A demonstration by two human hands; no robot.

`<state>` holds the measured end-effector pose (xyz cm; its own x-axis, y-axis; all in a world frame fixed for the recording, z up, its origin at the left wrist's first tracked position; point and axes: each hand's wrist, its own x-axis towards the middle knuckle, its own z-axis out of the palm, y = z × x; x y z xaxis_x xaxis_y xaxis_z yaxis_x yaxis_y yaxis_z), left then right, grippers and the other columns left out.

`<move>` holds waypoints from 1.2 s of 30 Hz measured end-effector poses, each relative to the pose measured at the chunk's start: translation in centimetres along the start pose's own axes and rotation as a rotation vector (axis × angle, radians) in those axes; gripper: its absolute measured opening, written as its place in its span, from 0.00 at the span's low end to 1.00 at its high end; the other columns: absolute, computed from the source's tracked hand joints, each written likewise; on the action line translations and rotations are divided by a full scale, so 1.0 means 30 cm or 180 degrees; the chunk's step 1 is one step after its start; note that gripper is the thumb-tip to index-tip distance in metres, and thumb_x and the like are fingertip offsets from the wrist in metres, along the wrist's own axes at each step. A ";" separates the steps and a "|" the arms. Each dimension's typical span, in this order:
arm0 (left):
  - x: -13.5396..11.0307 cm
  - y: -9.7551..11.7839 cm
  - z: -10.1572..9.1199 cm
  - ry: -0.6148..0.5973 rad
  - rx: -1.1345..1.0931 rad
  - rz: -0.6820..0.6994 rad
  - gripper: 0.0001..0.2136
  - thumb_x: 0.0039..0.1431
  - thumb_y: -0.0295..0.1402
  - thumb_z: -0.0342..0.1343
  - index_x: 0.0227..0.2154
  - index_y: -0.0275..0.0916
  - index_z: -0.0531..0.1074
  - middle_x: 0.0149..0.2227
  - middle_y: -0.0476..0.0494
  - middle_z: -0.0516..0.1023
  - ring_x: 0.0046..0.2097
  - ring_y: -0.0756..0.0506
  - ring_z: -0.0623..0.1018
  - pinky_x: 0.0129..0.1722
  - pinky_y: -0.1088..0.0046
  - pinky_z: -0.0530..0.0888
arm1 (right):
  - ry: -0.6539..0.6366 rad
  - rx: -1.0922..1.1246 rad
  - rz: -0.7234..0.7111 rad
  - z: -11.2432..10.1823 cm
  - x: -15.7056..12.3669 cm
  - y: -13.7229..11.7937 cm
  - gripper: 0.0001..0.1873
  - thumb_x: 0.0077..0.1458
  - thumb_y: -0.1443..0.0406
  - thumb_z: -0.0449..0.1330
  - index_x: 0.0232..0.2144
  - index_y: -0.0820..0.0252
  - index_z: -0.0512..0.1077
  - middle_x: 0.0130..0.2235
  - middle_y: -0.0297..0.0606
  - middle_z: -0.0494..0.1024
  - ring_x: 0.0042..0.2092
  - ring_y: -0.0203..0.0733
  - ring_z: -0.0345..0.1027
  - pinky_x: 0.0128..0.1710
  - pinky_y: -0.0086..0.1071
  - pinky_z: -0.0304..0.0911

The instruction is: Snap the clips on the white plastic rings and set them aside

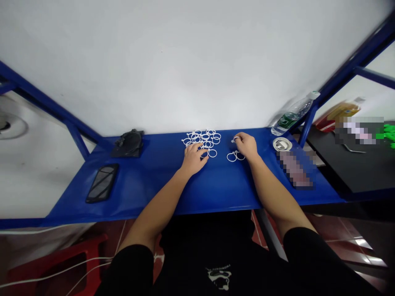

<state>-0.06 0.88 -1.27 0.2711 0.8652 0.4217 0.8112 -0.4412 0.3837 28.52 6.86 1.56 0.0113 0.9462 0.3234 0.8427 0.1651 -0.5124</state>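
Pinched in the bare right hand (pixel 247 144), fingers curled closed, is one thin white ring, plastic by the look of it (pixel 233 141), mostly covered by the fingers. As for the bare left hand (pixel 193 158), its fingers are spread over more rings, and whether anything's actually gripped there can't be told.

Biggest stuff first, with 12 o'clock taken as straight ahead. The whole back is filled by a plain white wall (pixel 200 61), and everything's laid out on a shiny flat blue tabletop (pixel 222 185). Around 2 o'clock from its middle, a clear plastic bottle with a green label (pixel 286 119) is parked. Next up is a loose, overlapping heap of thin white plastic rings (pixel 202 137), and that's the one to watch: it's found at 9 o'clock from the right-hand grip, across a strip of blue, its longer side running roughly 9 to 3. It's the left hand that's nearer, touching it at the 6 o'clock edge.

Closer to 3 on the tabletop, a round white coil of cable (pixel 282 144) is left lying. Smallest: at 6 from the grip, two thin white rings (pixel 235 153) are set side by side, partly covered by the right hand.
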 end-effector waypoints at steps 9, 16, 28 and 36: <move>-0.011 -0.013 0.024 -0.0169 0.0148 0.0104 0.09 0.62 0.37 0.67 0.44 0.44 0.82 0.63 0.37 0.74 0.68 0.29 0.66 0.68 0.34 0.58 | -0.0544 -0.0688 0.0448 -0.025 0.020 0.056 0.18 0.60 0.64 0.55 0.42 0.56 0.84 0.48 0.45 0.85 0.48 0.51 0.76 0.47 0.37 0.66; -0.009 -0.010 0.023 -0.0127 -0.0051 0.0080 0.04 0.64 0.34 0.65 0.33 0.43 0.79 0.61 0.38 0.76 0.68 0.30 0.67 0.70 0.33 0.54 | -0.0543 -0.1179 0.0028 -0.037 0.002 0.005 0.16 0.61 0.65 0.55 0.38 0.60 0.84 0.47 0.52 0.84 0.48 0.57 0.74 0.47 0.42 0.64; -0.002 -0.007 0.012 0.0125 0.0005 -0.0236 0.03 0.61 0.33 0.67 0.37 0.43 0.80 0.59 0.36 0.77 0.67 0.28 0.68 0.69 0.32 0.54 | -0.1188 -0.0473 -0.1689 0.109 -0.092 -0.182 0.13 0.65 0.59 0.64 0.48 0.59 0.80 0.48 0.48 0.82 0.46 0.51 0.71 0.48 0.41 0.60; -0.008 0.023 0.019 0.0088 -0.0102 0.0202 0.07 0.65 0.38 0.64 0.43 0.46 0.83 0.60 0.39 0.77 0.66 0.30 0.69 0.70 0.36 0.54 | -0.1245 -0.0014 -0.1832 0.083 -0.092 -0.172 0.10 0.61 0.67 0.64 0.45 0.59 0.77 0.40 0.41 0.81 0.43 0.47 0.72 0.45 0.36 0.60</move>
<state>0.73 0.52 -1.59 0.3068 0.8286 0.4684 0.7757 -0.5028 0.3814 22.81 4.09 1.33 -0.6320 0.7395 0.2319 0.6587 0.6702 -0.3420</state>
